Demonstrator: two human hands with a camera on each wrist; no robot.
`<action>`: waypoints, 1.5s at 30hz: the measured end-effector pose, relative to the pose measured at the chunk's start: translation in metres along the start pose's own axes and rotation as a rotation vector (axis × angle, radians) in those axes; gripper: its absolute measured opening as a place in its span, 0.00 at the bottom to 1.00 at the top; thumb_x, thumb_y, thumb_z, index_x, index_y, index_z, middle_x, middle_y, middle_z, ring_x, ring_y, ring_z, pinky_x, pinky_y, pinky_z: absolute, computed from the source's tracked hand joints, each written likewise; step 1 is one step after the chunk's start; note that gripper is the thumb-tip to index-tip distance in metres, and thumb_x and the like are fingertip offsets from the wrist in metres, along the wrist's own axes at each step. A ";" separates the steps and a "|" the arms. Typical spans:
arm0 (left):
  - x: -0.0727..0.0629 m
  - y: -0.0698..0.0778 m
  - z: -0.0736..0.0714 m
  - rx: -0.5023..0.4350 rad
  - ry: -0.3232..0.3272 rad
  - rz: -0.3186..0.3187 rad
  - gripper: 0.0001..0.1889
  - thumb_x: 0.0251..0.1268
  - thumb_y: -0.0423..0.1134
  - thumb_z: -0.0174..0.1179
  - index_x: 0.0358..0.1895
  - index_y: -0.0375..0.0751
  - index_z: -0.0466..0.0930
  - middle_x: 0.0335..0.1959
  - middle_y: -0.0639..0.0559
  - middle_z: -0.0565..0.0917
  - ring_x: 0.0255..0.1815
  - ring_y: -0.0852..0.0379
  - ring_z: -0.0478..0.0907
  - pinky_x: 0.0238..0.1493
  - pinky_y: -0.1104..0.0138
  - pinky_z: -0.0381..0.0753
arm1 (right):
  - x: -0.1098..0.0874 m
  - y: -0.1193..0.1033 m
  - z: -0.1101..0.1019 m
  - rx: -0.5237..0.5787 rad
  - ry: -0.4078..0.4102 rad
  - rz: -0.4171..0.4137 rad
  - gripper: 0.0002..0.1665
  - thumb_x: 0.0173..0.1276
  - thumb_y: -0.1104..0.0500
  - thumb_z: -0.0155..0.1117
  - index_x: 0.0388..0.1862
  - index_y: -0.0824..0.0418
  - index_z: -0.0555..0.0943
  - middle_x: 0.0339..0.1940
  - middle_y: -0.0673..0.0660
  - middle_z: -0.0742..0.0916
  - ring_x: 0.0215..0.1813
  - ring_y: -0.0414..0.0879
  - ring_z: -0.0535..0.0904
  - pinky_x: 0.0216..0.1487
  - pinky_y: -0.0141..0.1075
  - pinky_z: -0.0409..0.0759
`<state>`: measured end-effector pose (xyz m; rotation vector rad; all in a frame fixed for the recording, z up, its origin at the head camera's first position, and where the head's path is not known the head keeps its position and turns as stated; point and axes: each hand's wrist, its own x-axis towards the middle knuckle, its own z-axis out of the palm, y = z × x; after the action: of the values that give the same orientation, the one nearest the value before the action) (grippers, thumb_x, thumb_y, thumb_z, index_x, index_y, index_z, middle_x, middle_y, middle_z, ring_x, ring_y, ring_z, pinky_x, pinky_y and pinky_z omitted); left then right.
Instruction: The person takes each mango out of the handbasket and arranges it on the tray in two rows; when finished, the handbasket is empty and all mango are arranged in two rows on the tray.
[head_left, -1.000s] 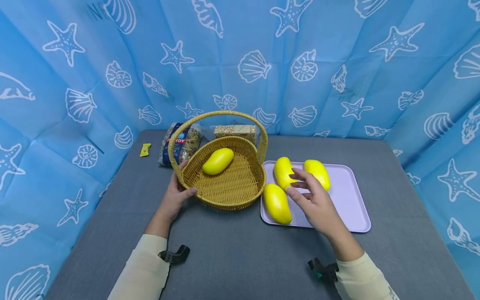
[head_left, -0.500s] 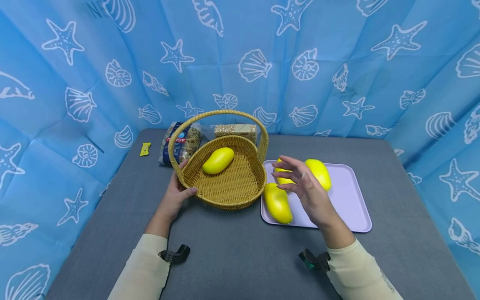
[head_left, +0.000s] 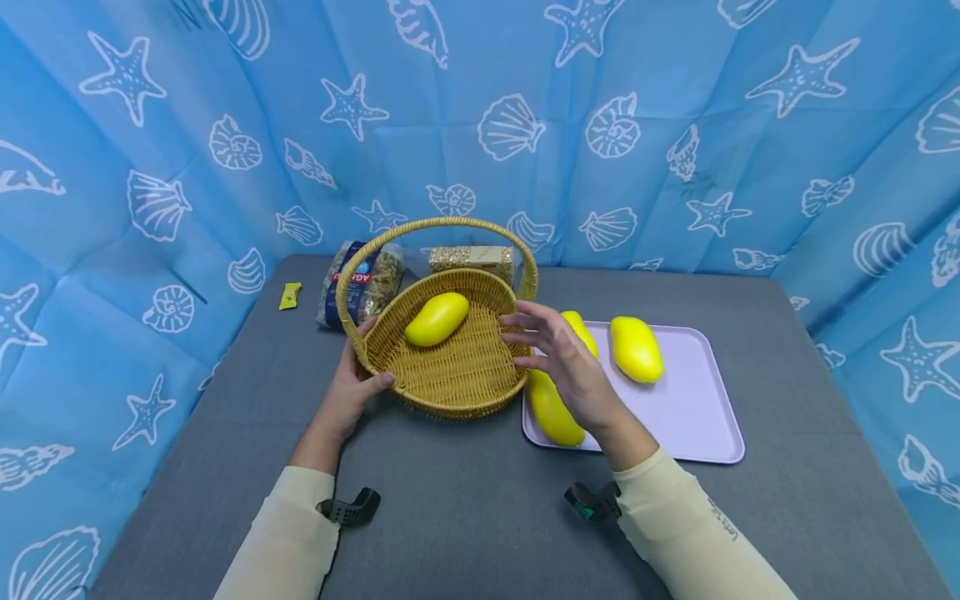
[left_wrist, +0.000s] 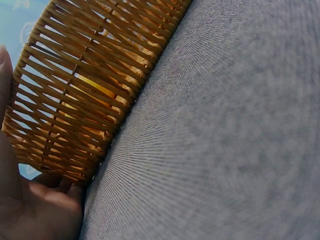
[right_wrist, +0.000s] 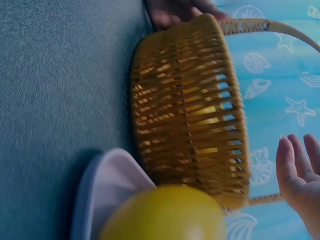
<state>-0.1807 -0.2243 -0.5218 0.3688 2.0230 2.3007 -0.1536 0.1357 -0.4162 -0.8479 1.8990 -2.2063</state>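
My left hand point(head_left: 348, 396) grips the left side of a wicker basket point(head_left: 476, 373), thumb on its rim and fingers behind it. One yellow mango point(head_left: 437, 320) lies inside, showing through the weave in both wrist views. With nothing in it, my right hand point(head_left: 573, 375) is held over the basket's right rim, fingers spread and lightly bent. Beneath and beside that hand is a lilac tray point(head_left: 697, 417) bearing a front mango point(head_left: 557, 417), a back-left mango point(head_left: 581, 327) and a right mango point(head_left: 637, 350). The first two are partly hidden by the hand.
Behind the basket lie a bag of dried food point(head_left: 360, 287) and a clear pack of grains point(head_left: 457, 260). A small yellow packet point(head_left: 290, 296) sits at the table's left. A blue shell-print curtain point(head_left: 420, 150) borders the grey table point(head_left: 465, 517) at the back and sides.
My right hand has moved left from above the tray mangoes to the basket's right rim, its fingers straightening. The left hand, basket and mangoes keep their places.
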 end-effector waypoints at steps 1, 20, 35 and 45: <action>0.000 0.000 0.000 -0.003 0.000 0.002 0.47 0.78 0.19 0.60 0.91 0.49 0.47 0.87 0.42 0.55 0.78 0.33 0.62 0.64 0.66 0.77 | 0.003 0.002 0.002 -0.007 0.001 0.019 0.49 0.89 0.31 0.42 0.86 0.70 0.58 0.77 0.74 0.70 0.75 0.70 0.69 0.68 0.61 0.74; 0.001 0.004 0.002 0.007 0.015 -0.019 0.47 0.77 0.16 0.57 0.91 0.47 0.46 0.87 0.43 0.56 0.78 0.34 0.63 0.64 0.66 0.77 | 0.061 0.047 0.030 -0.281 -0.014 0.148 0.42 0.82 0.45 0.64 0.87 0.57 0.63 0.81 0.67 0.71 0.78 0.67 0.68 0.74 0.62 0.67; 0.000 0.006 0.002 0.047 0.032 -0.035 0.47 0.77 0.17 0.58 0.91 0.49 0.47 0.85 0.41 0.58 0.76 0.32 0.64 0.61 0.68 0.78 | 0.097 0.073 0.041 -0.627 -0.032 0.273 0.48 0.78 0.43 0.72 0.87 0.56 0.63 0.84 0.60 0.67 0.81 0.56 0.64 0.77 0.54 0.66; 0.000 0.007 0.003 0.037 0.017 -0.038 0.47 0.78 0.18 0.59 0.91 0.49 0.46 0.85 0.41 0.58 0.77 0.30 0.64 0.60 0.66 0.81 | 0.098 0.081 0.048 -0.868 -0.170 0.342 0.47 0.78 0.44 0.73 0.89 0.49 0.64 0.89 0.58 0.59 0.86 0.62 0.51 0.79 0.61 0.59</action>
<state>-0.1797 -0.2224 -0.5143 0.3109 2.0640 2.2554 -0.2351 0.0342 -0.4564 -0.6721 2.6604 -1.0431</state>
